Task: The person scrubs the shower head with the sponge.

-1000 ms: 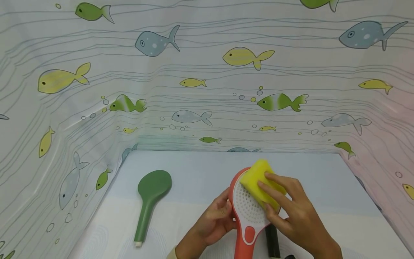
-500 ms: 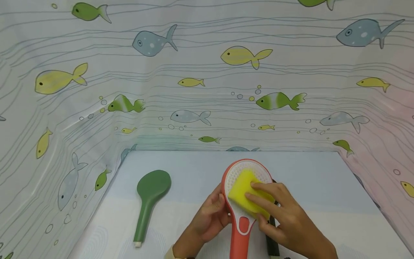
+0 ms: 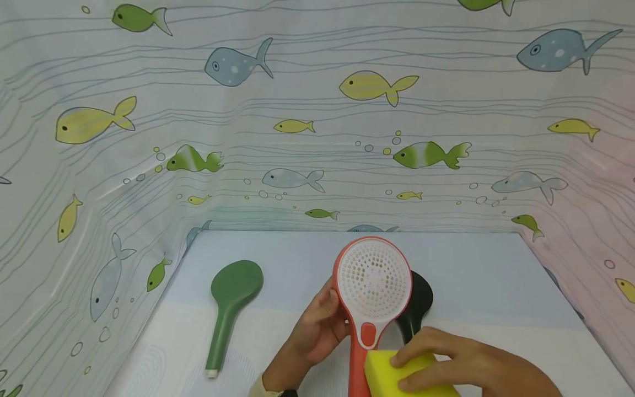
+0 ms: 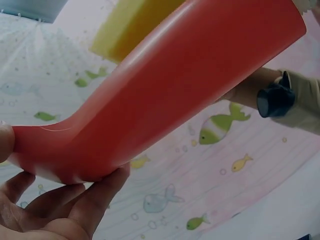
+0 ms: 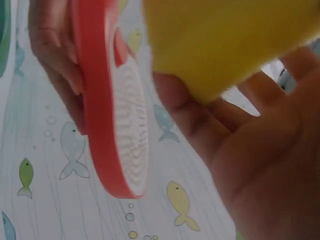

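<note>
In the head view my left hand (image 3: pixel 317 331) holds a red shower head (image 3: pixel 374 278) by the left side of its round head, the white nozzle face turned up toward me. The left wrist view shows the fingers (image 4: pixel 95 200) under the back of the shower head (image 4: pixel 150 90), with the thumb at the far left. My right hand (image 3: pixel 461 358) grips a yellow sponge (image 3: pixel 397 375), which overlaps the red handle low in the head view. In the right wrist view the sponge (image 5: pixel 220 45) sits in the fingers, apart from the nozzle face (image 5: pixel 131 130).
A green shower head (image 3: pixel 237 284) lies face down on the table (image 3: pixel 288 264) at the left. A black shower head (image 3: pixel 420 298) lies behind the red one, partly hidden. Fish-patterned sheeting (image 3: pixel 317 154) rises around the table at the back and sides.
The right hand has moved the sponge down off the nozzle face to beside the handle. The red shower head has shifted slightly left and up, and the nozzle face and black shower head show more.
</note>
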{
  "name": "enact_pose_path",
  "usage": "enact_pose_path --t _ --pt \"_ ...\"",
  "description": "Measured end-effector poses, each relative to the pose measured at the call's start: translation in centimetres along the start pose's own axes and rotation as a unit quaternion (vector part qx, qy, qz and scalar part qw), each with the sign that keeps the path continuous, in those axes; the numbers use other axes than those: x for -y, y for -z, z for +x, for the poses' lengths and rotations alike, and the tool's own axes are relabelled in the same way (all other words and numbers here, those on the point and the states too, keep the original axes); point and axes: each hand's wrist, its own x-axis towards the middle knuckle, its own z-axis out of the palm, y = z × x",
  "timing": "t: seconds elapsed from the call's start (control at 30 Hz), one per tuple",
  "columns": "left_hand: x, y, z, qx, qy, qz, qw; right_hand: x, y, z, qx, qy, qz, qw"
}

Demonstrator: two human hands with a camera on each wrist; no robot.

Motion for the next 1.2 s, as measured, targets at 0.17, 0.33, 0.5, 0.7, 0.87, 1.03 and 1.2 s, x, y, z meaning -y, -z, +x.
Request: enact_pose_path --t 0.17,0.33,0.5,0.7,0.87,1.03,1.2 --pt "0.3 -0.2 0.0 0.007 0.014 0.006 0.9999 -0.1 0.5 0.0 -0.132 -0.052 -0.096 0.985" --pt "1.2 -0.6 0.1 0.026 0.042 0.018 0.9986 -1.9 -0.5 0.6 -0.243 -0.168 -0.256 0.921" --pt "1.8 -0.8 0.1 0.04 0.06 0.029 0.997 -2.9 -1.8 1.3 -0.251 -0.16 -0.287 0.911" --pt "1.8 -0.8 0.2 0.035 0.052 0.028 0.9976 -3.1 -2.9 2.1 -0.219 -0.11 -0.278 0.929" --pt "1.7 -0.6 0.3 0.015 0.045 0.038 0.9981 -2.9 -3.3 2.2 -0.199 -0.088 -0.257 0.942" --pt "1.5 -0.5 0.3 -0.014 0.05 0.035 0.998 -2.7 -3.2 2.0 -0.167 -0.072 -0.236 0.955" --pt "1.3 -0.4 0.1 -0.04 0.049 0.033 0.9974 -2.2 -3.0 1.9 -0.115 -0.058 -0.202 0.971"
